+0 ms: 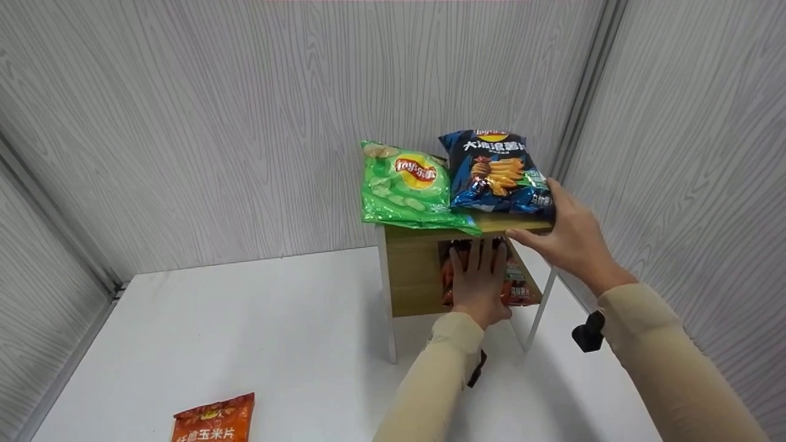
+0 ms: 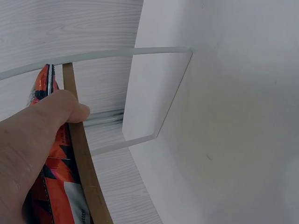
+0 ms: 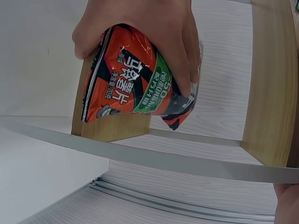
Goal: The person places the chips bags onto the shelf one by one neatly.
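My left hand [image 1: 479, 282] lies over a red and black potato chip bag [image 1: 521, 293] on the lower board of a small two-tier shelf rack [image 1: 417, 276], fingers extended forward. In the left wrist view its thumb rests at the edge of the lower board [image 2: 84, 154]. My right hand [image 1: 577, 239] grips the right front corner of the upper board, thumb at the front edge, fingers beside a black and blue chip bag [image 1: 497, 172]. A green chip bag [image 1: 405, 184] leans next to that one on the upper board, its lower edge overhanging the front.
An orange corn chip bag [image 1: 215, 420] lies on the white table [image 1: 264, 331] at the near left. Grey wood-grain panels [image 1: 245, 123] enclose the back and sides. The rack's white metal legs [image 1: 388, 307] stand close to the right-hand panel.
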`<state>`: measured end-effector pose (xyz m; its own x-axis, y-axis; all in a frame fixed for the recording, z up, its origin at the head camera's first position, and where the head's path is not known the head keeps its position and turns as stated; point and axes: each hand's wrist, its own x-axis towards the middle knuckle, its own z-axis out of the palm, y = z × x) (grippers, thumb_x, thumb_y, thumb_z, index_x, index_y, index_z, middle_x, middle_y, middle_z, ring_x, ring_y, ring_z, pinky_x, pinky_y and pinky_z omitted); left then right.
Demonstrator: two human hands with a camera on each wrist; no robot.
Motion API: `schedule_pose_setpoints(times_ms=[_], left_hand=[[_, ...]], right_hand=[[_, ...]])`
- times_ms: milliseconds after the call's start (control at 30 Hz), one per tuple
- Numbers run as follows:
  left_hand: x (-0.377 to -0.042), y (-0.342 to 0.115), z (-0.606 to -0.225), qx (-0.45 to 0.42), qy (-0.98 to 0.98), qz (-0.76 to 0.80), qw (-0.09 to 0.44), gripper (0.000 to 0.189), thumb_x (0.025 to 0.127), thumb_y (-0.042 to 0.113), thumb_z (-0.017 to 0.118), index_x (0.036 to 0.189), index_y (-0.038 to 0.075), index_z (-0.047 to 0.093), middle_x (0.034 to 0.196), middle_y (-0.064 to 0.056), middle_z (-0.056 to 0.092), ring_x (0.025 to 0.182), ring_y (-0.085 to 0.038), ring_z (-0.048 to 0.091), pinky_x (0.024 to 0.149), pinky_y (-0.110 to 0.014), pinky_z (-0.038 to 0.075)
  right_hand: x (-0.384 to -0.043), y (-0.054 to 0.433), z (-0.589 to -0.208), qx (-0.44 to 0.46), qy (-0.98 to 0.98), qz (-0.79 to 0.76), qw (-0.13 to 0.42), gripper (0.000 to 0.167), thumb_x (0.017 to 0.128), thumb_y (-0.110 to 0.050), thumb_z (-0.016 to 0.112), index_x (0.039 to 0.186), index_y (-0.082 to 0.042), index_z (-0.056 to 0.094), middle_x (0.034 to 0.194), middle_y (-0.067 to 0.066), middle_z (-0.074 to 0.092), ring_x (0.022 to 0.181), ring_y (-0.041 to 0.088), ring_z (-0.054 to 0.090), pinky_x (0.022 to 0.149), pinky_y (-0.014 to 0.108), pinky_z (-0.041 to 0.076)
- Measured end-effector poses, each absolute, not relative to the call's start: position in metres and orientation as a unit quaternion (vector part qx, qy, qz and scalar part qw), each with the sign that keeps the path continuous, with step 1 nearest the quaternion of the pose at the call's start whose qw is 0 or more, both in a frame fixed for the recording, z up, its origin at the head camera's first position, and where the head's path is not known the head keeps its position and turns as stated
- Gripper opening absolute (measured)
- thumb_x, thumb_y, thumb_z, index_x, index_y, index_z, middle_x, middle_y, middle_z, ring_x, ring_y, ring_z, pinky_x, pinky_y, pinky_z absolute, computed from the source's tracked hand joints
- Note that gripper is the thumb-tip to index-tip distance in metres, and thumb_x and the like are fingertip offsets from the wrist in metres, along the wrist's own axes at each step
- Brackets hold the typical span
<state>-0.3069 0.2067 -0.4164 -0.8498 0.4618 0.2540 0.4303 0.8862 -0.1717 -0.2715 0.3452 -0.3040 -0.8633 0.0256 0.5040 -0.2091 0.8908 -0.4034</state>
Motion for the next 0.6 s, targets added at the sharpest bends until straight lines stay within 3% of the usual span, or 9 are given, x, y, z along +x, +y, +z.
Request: schedule_pose_setpoints(times_ms=[367,600], left_hand=[[-0.301,0.221,-0.419,-0.254,-0.952,0.035,0.166,0.125,0.068,0.073,0.072,0.160,0.024,0.002,0.169,-0.003,-0.002,0.156,-0.027,0.002,0.120,-0.060,0.021],[-0.303,0.214,-0.412,-0.290,-0.949,-0.078,0.099,0.127,0.071,0.064,0.076,0.160,0.026,-0.007,0.168,-0.002,-0.012,0.156,-0.027,-0.006,0.121,-0.064,0.014]], right_hand=[[-0.271,0.344,-0.302,0.046,-0.938,0.226,0.259,0.111,0.078,-0.060,0.075,0.157,-0.004,0.022,0.146,0.029,0.045,0.126,0.045,0.049,0.104,0.066,0.040],[-0.272,0.345,-0.306,0.048,-0.937,0.223,0.265,0.109,0.078,-0.058,0.077,0.156,-0.004,0.024,0.147,0.028,0.045,0.128,0.046,0.048,0.104,0.066,0.040]])
